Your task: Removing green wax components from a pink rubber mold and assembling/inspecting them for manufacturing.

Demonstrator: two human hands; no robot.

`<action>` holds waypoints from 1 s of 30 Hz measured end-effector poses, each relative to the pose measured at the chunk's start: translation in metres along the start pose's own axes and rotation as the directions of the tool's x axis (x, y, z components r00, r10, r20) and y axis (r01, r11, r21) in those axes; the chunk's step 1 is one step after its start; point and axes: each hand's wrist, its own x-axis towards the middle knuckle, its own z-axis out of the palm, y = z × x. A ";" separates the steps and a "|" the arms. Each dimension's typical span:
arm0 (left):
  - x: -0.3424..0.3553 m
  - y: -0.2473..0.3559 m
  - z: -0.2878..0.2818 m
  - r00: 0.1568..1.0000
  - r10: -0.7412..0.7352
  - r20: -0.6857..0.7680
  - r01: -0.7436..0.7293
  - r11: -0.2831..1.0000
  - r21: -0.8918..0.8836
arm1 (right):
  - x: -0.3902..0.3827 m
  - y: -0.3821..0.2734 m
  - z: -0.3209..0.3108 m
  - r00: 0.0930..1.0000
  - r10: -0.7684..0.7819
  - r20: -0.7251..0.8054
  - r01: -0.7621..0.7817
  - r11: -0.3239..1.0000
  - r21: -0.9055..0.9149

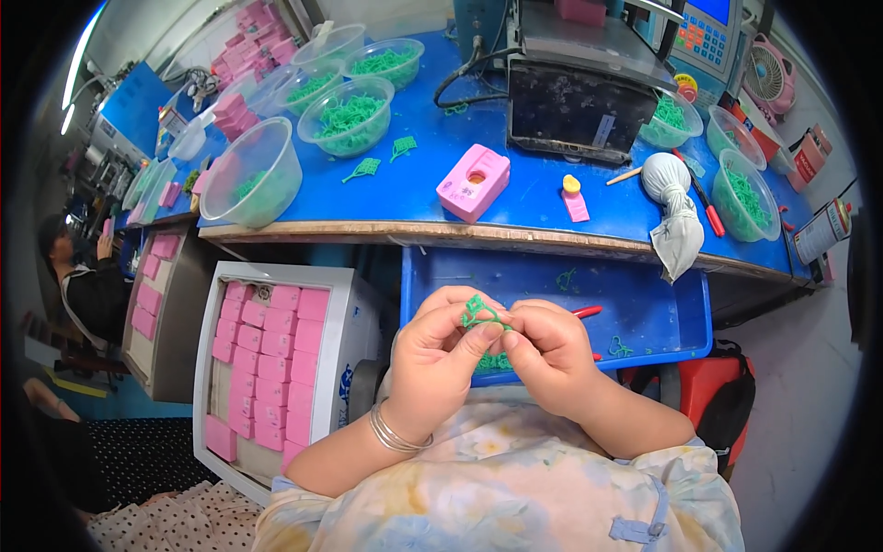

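Observation:
Over a blue tray (552,267), my left hand (432,354) and my right hand (556,359) meet, fingertips almost together. Both pinch a small green openwork piece (478,311), which looks like a wax pattern. Its lacy end stands above my left thumb; the part between my fingertips is hidden. In the tray, more green pieces (494,361) lie beneath my hands. A red-handled tool (587,313) is partly covered by my right hand. On the bench ahead sit a pink block mould (474,184) with a round opening and a small pink piece with a yellow top (574,198).
Clear plastic bowls (346,120) of green pieces stand along the blue bench (405,193). A tied cloth pouch (670,189) hangs over its edge. A dark machine (579,101) is behind. Left of me, a white-framed case (267,368) holds pink blocks. Another person (87,276) is at far left.

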 end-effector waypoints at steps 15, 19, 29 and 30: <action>0.006 0.024 -0.007 0.883 -0.461 0.091 0.456 0.793 -0.404 | 0.004 0.018 -0.001 0.690 0.651 0.317 -0.603 0.274 0.749; 0.003 0.025 -0.005 0.907 -0.421 -0.026 0.406 0.889 -0.213 | 0.008 0.005 -0.006 0.762 0.632 0.138 -0.546 0.513 0.662; 0.001 0.015 0.001 0.975 -0.208 -0.076 0.219 0.954 0.203 | 0.010 0.008 -0.004 0.982 0.187 -0.032 -0.157 0.896 0.415; 0.008 0.013 -0.003 0.980 -0.181 -0.086 0.199 0.938 0.283 | 0.013 0.013 -0.007 0.979 0.178 -0.099 -0.137 0.933 0.333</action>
